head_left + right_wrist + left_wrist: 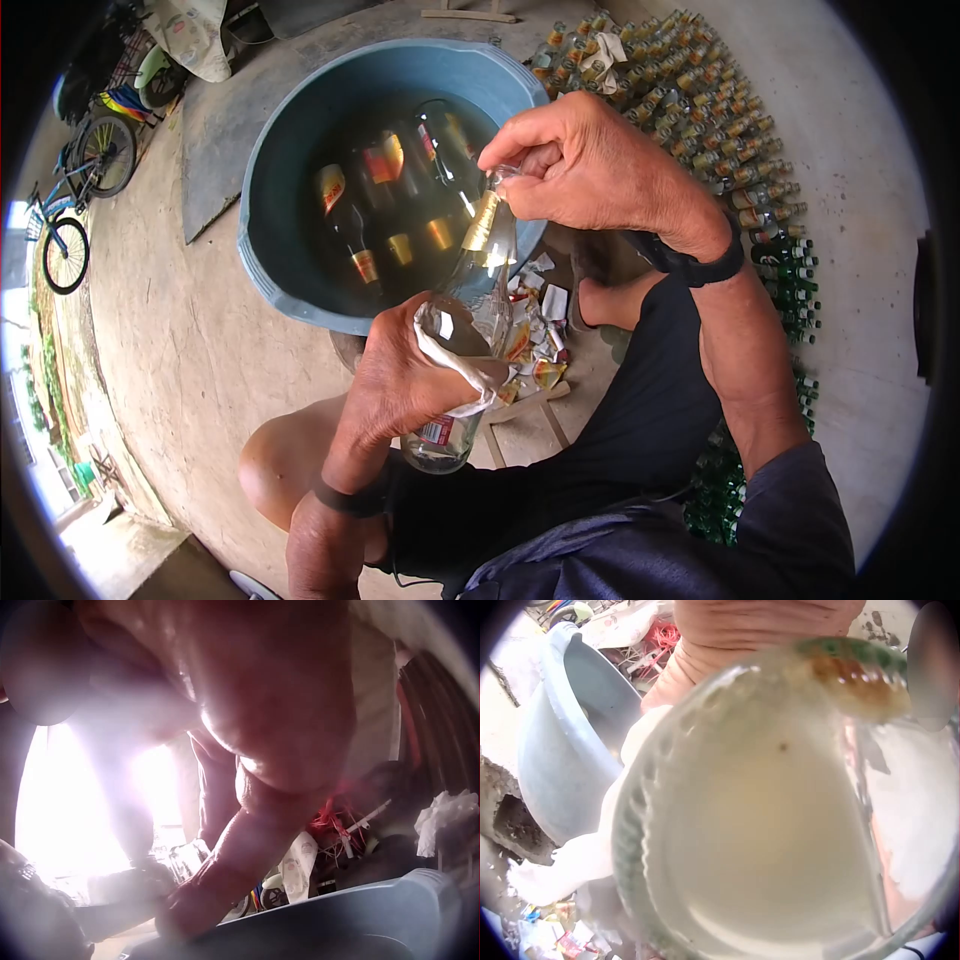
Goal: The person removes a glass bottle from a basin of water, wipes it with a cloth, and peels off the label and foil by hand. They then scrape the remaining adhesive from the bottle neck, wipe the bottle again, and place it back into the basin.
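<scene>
1. Head view: a blue tub (262,230) holds water and labelled bottles (348,222).
2. Between both hands, the clear bottle (485,305) tilts, its base showing below the left hand, its neck reaching up to the right.
3. The left hand (395,375) curls round the bottle's body.
4. The right hand (600,170) is narrow, its fingertips pinching the bottle's mouth.
5. A white cloth (445,358) sits against the left hand and the glass.
6. Gold foil (481,224) wraps the neck, just below the right fingertips.
</scene>
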`<state>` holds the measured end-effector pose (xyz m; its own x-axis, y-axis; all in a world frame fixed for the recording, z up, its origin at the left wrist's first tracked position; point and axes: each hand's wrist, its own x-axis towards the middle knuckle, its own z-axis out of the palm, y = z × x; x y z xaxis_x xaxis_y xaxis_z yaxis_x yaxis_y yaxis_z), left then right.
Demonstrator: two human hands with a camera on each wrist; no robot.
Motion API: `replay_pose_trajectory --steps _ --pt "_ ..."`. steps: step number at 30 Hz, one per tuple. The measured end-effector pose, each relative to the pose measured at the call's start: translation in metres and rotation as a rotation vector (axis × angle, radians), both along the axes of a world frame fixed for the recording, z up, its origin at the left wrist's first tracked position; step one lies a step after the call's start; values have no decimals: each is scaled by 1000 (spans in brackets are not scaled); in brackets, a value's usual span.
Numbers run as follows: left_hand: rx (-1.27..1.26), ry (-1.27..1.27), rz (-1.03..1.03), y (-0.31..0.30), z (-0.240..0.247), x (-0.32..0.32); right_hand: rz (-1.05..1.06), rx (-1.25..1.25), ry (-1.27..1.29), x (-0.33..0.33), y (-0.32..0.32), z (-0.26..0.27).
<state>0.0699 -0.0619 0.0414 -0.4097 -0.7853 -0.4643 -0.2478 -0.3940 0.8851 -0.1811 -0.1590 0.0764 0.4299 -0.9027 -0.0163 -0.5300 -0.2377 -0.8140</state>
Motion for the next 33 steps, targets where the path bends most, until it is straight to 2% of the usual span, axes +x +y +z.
replay_pose_trajectory --steps 4,10,13,16,22,31,33 --pt "-18 -16 1 -1 1 1 13 15 -116 -2 -1 -10" --pt "66 82 72 -2 2 4 121 -136 -75 5 8 -10" --pt "87 100 79 -1 2 3 102 -55 -80 4 8 -9" --pt "100 125 56 -2 4 6 113 -38 39 0 4 -2" --pt "149 175 76 -1 8 6 115 26 -69 -4 3 -2" --pt "208 261 82 0 5 9 144 -6 -16 -4 1 -2" --pt "229 281 85 1 5 10 115 -46 -125 -3 1 -8"
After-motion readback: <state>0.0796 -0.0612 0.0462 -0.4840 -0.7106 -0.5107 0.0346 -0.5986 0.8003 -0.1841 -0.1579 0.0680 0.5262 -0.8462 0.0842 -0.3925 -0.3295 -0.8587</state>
